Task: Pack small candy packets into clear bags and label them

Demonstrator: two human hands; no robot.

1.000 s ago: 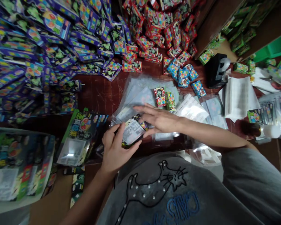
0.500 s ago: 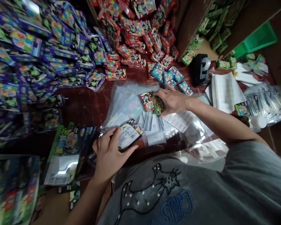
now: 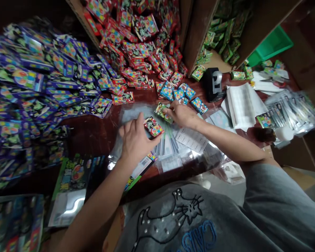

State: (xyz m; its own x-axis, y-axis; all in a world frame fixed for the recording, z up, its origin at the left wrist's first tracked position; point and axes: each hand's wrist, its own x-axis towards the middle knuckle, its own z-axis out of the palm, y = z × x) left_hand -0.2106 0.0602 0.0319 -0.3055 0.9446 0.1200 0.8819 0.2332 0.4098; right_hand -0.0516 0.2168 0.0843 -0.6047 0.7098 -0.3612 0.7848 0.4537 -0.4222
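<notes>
My left hand [image 3: 138, 138] is curved round a red box [image 3: 153, 127], thumb along its lower edge and fingers at its left. In my right hand [image 3: 180, 113] is a small green box [image 3: 163, 112], pinched between thumb and fingers. Both boxes are above clear plastic bags [image 3: 128, 115] and a fan of thin cards [image 3: 168, 142]. A black packet with a white barcode panel [image 3: 141, 166] lies below my left wrist, partly covered by it. Several blue boxes [image 3: 199, 105] lie beyond my right hand.
Purple packets [image 3: 55, 77] are heaped at the left, red ones [image 3: 147, 49] at the back. A black tape dispenser [image 3: 213, 84], a stack of paper sheets [image 3: 241, 106], a white-capped bottle [image 3: 283, 133] and a green tray [image 3: 271, 47] are at the right. Dark packages [image 3: 70, 189] lie at lower left.
My left hand has left the black packet and moved up to the red box. My right hand has closed on the green box and shifted left. The camera view has shifted.
</notes>
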